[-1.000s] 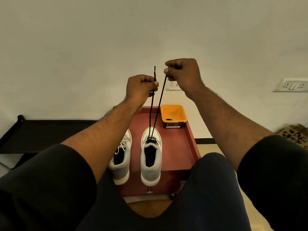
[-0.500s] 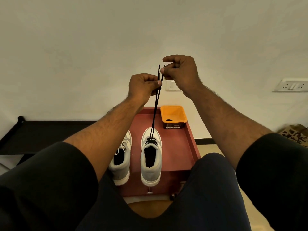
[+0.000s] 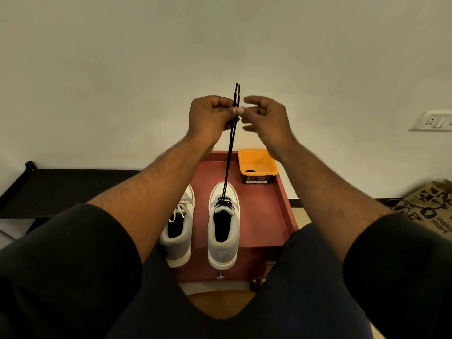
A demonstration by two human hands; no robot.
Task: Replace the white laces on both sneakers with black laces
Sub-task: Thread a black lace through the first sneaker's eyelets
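- Your left hand (image 3: pixel 209 117) pinches both ends of the black lace (image 3: pixel 230 152) together, drawn up taut from the right sneaker (image 3: pixel 223 228) on the red tray (image 3: pixel 285 206); if one end slips, the lengths go uneven
- Your right hand (image 3: pixel 265 116) hovers just beside, fingers loosely curled, holding nothing
- Pull harder and the shoe may tip or lift
- The left sneaker (image 3: pixel 179 231) keeps its white lace (image 3: pixel 181 206); don't forget it

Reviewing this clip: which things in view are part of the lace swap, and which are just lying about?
Part of the job:
black lace, both ends in the left hand
right hand, beside that grip
right sneaker
left sneaker, white lace still in

Lying about:
orange tub
red tray
printed bag
wall socket
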